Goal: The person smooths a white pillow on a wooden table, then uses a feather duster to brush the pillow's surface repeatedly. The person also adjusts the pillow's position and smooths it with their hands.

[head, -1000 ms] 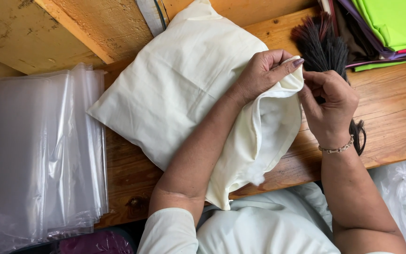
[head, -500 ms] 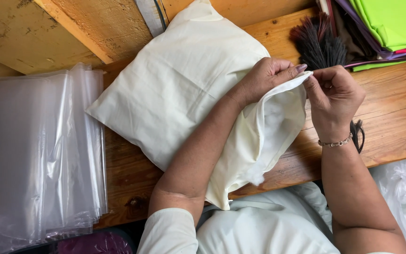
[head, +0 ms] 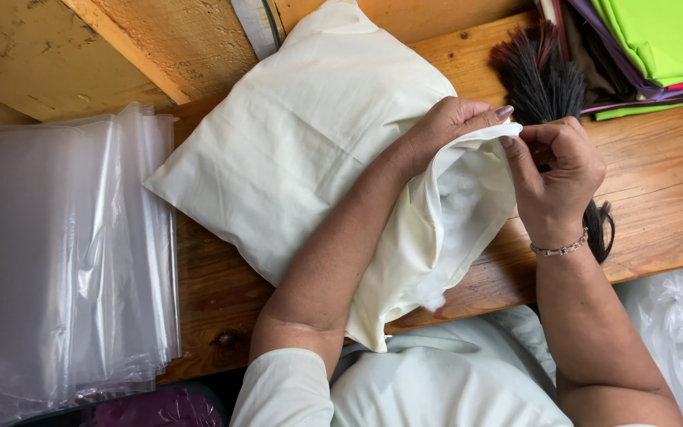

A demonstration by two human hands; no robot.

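Right hand (head: 553, 178) dropped slightly, curled tighter at cover's open corner since half-second ago; left hand (head: 446, 126) barely shifted. Cushion (head: 310, 150) lies diagonally on wooden surface (head: 658, 198), open end toward person, white filling (head: 456, 198) showing. Both hands' fingers closed, pinching cream fabric edge. Doing it well: keep edges aligned, taut, filling tucked clear. Plastic bags (head: 65, 253) stacked left; dark brush (head: 539, 75) behind right hand.

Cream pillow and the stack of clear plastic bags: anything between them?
Head view: only bare wooden table lies between the cream pillow and the stack of clear plastic bags; the pillow's left corner nearly reaches the stack.
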